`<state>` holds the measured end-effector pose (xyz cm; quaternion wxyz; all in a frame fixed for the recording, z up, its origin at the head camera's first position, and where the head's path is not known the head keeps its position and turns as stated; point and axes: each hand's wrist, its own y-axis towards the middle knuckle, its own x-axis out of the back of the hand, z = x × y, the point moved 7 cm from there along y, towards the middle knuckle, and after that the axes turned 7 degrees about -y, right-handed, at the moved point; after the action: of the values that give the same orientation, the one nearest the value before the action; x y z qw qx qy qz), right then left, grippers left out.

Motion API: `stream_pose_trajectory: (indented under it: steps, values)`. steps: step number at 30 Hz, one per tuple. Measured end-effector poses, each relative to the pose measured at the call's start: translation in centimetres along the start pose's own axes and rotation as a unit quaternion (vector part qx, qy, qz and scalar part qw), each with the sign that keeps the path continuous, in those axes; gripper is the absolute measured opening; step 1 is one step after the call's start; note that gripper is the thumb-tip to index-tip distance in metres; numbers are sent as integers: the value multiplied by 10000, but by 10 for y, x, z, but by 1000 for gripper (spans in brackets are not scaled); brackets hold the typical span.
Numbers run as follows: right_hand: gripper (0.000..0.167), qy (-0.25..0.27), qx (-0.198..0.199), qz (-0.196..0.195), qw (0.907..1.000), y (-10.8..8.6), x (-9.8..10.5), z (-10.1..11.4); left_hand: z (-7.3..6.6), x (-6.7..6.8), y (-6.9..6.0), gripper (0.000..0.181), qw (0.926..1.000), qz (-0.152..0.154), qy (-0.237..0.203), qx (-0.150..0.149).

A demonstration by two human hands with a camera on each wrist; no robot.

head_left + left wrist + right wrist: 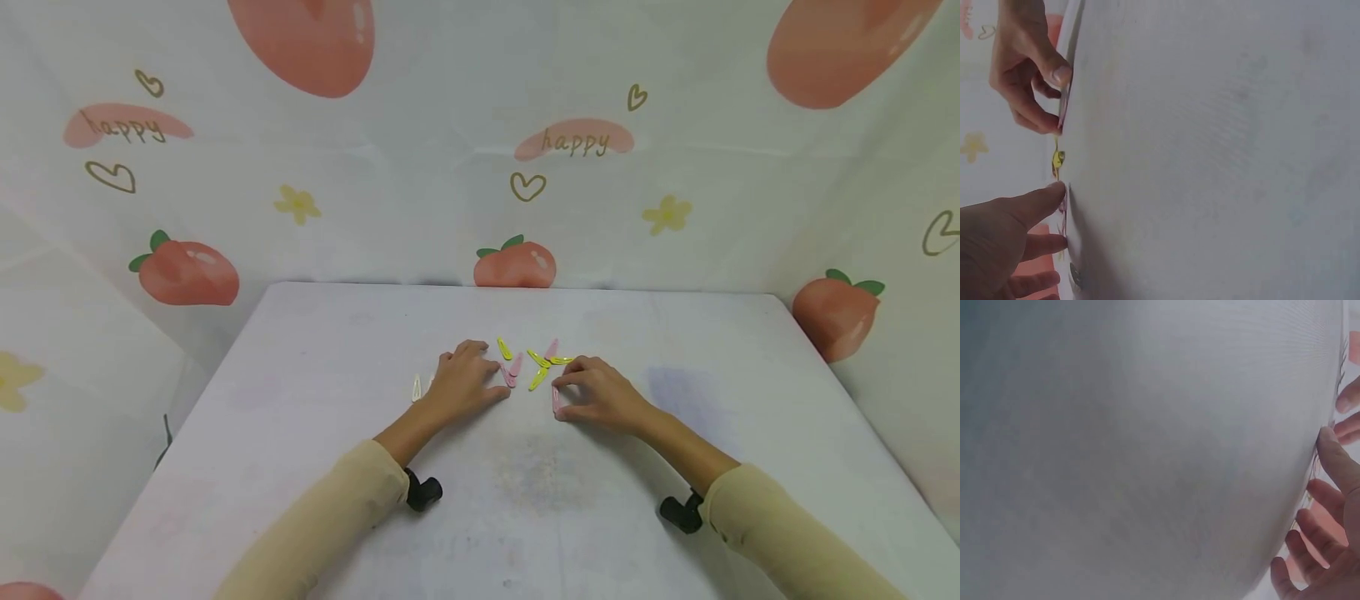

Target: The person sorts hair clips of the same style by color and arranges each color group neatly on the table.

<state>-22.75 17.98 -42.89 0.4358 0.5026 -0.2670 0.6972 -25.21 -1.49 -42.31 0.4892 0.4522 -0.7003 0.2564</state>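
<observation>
Small snap hair clips lie on the table between the two hands. My right hand (606,395) pinches a pink hair clip (556,400) lengthwise, forefinger at its far end and thumb at its near end. My left hand (467,382) rests beside a pair of pink hair clips (517,365) that meet in a V, its thumb and forefinger spread about the near ends. In the left wrist view the left fingers (1041,245) look fairly straight. Between the hands, several yellow hair clips (537,379) meet at a point with another pink clip (552,347).
A single yellow clip (505,348) lies behind the pink pair. White clips (417,388) sit left of the left hand, one partly hidden by it. The white table (337,333) ends at a fruit-printed cloth (420,167). Each wrist carries a black camera (424,492).
</observation>
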Motion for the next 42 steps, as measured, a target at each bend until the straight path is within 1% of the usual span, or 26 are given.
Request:
stream_pose_trajectory:
  steps: [6, 12, 16, 19, 21, 23, 25, 28, 32, 36, 39, 42]
  values:
    - [43, -24, -6, 29, 10000, 0, 0, 0, 4, -5, 8, 55, 9999, 47, 14, 146]
    - [43, -45, 12, 18, 10000, 1, 0, 1, 4, -7, 14, 52, 9997, 71, -173, 124]
    - [44, -47, -52, 55, 10000, 2, 0, 0, 3, -5, 14, 49, 9993, 125, -349, 68]
    - [44, -36, -78, 77, 9999, 2, 0, 0, 3, -2, 9, 47, 9985, 190, -507, -92]
    - [44, -21, -71, 72, 9999, 1, 0, 0, 3, 2, 2, 47, 9972, 265, -666, -228]
    - [43, -10, -41, 57, 10000, 1, 1, 1, 3, 8, -8, 47, 9953, 308, -823, -396]
    - [43, -8, -24, 55, 10000, 0, 1, 1, 6, 14, -21, 48, 9939, 325, -919, -525]
    - [43, -43, 7, 75, 10000, -1, 1, 2, 14, 26, -41, 46, 9931, 236, -934, -665]
    - [43, -123, 13, 133, 9998, -1, 1, 4, 32, 39, -70, 45, 9937, 130, -896, -662]
    - [44, -123, 16, 174, 9998, -1, 2, 6, 50, 48, -93, 46, 9939, 114, -929, -579]
    - [44, -113, 37, 163, 9998, -1, 2, 7, 61, 50, -105, 46, 9945, 136, -889, -544]
    - [44, -124, 64, 129, 9998, 0, 2, 7, 68, 49, -113, 45, 9948, 136, -844, -547]
